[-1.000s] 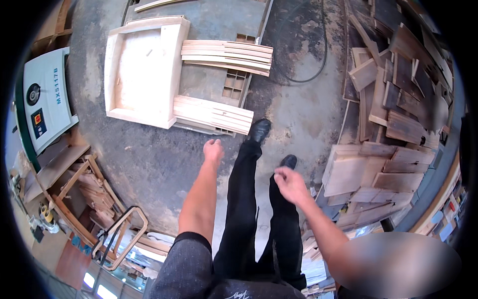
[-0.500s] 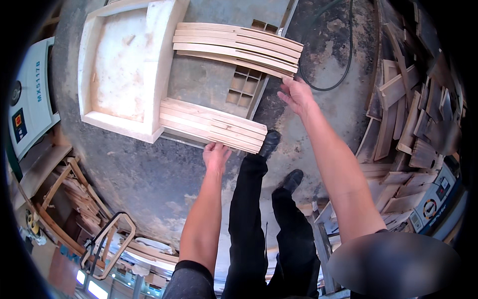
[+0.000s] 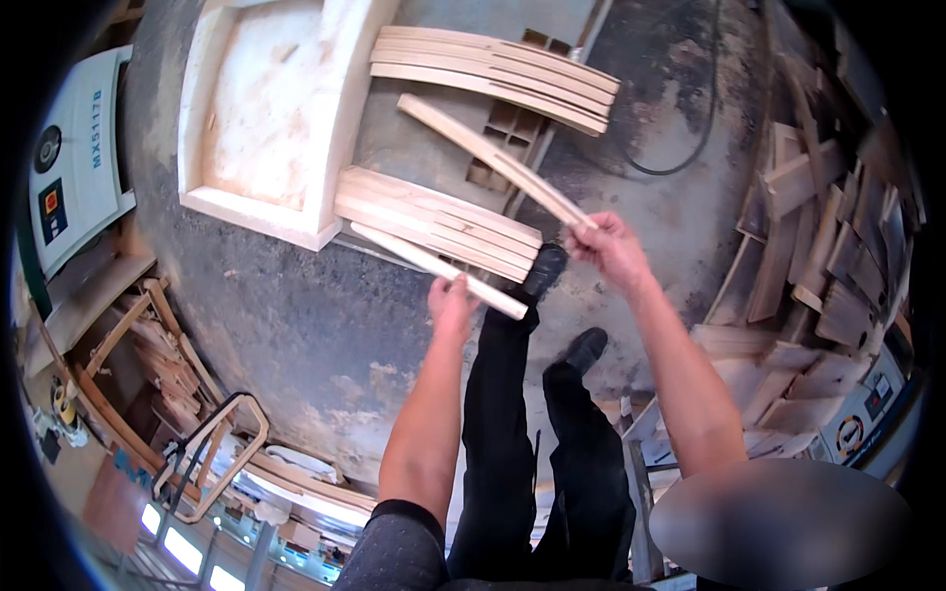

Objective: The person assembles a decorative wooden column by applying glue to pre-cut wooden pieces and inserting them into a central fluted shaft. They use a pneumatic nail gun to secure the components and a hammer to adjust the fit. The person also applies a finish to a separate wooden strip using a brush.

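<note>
My left hand is closed around a pale wooden strip, gripping it past its middle beside the near stack of strips. In my right hand is the near end of another wooden strip, which has a slot along one side. That strip slants up and left, between the near stack and the far stack of strips. Both stacks lie with their left ends by a white frame-sided tray and jut out to the right.
Beneath the stacks is a grey surface with a gridded opening. A dark hose curls on the floor at right, near a heap of scrap boards. White machines stand at the far left and lower right.
Each hand has taken one strip off the outer side of a stack. The right hand's strip has swung toward the middle; the left hand's has moved slightly nearer me.
</note>
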Motion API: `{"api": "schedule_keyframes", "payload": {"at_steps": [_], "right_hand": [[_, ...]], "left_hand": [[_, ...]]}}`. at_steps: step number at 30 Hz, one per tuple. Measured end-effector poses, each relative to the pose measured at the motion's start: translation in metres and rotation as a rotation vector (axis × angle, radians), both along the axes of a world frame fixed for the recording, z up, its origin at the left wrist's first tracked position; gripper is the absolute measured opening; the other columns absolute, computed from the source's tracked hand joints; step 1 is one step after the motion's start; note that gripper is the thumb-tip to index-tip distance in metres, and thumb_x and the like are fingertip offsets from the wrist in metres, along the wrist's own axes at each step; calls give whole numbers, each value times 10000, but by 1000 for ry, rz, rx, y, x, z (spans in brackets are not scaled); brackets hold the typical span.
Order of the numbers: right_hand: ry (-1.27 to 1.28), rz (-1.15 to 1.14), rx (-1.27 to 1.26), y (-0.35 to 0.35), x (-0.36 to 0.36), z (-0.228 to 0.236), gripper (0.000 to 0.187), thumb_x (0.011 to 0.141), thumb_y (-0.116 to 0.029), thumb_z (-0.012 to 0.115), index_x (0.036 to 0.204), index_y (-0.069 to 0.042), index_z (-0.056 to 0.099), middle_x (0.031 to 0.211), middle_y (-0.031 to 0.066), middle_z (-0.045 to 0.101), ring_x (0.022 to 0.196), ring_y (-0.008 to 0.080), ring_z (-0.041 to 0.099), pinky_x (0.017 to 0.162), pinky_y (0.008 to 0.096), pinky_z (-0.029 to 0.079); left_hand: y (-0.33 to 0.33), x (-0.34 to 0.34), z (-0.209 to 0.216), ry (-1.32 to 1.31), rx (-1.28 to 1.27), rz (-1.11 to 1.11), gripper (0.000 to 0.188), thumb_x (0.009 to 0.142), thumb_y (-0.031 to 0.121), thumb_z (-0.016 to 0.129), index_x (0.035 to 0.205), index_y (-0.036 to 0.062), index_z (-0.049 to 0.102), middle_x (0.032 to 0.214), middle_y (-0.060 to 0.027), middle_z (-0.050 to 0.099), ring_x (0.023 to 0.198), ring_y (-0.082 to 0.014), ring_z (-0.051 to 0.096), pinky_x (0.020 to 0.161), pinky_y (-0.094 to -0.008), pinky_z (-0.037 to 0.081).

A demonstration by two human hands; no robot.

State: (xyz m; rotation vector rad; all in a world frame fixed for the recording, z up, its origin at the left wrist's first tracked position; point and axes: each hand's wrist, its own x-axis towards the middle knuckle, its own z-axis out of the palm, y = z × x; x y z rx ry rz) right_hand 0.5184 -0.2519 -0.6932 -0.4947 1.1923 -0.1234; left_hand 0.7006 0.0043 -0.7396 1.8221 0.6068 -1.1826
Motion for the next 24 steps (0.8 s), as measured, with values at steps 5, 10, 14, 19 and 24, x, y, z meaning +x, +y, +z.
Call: {"api": "schedule_keyframes", "payload": {"at_steps": [5,10,14,19,24], "right_hand": [[-11,4,42,40,-35,90,93,917,-74,715,884,-33,638,963,149,761,763,170,733,682,297,602],[-241,-70,37,106,-66,227,131,947,-52,686,1048,-51,602,1061,131,737,927,175,723,762,291,571],[-64,42,-248,148,-68,352,184,986,-121,689,1104,-22,588,984,31,673,947,74,605,823,274,521],[175,142,-726,122,-103,542,397,917,-185,718,1237,-29,542,1133,183,678,1049,340,673,891,423,538],[279,-143,-1083,146,-169,649,681,906,-222,730,1458,-14,390,1269,229,605,1126,410,636,947,479,513]], "left_hand": [[42,-33,90,74,-153,264,206,1009,86,624,1182,34,526,1046,-116,622,988,-277,644,917,-479,540],[9,-54,258,150,-388,180,186,1043,123,499,1220,71,489,1088,-95,597,994,-271,605,930,-494,501],[-89,-70,397,163,-627,181,363,1043,376,528,1186,44,558,997,-55,596,899,-200,560,854,-409,504],[-157,-111,529,375,-978,-249,591,922,358,742,1359,65,475,997,-46,524,890,-168,545,775,-333,506],[-207,-202,668,539,-1166,-634,686,820,98,668,1456,40,417,1085,-78,513,952,-200,526,938,-387,517]]}}
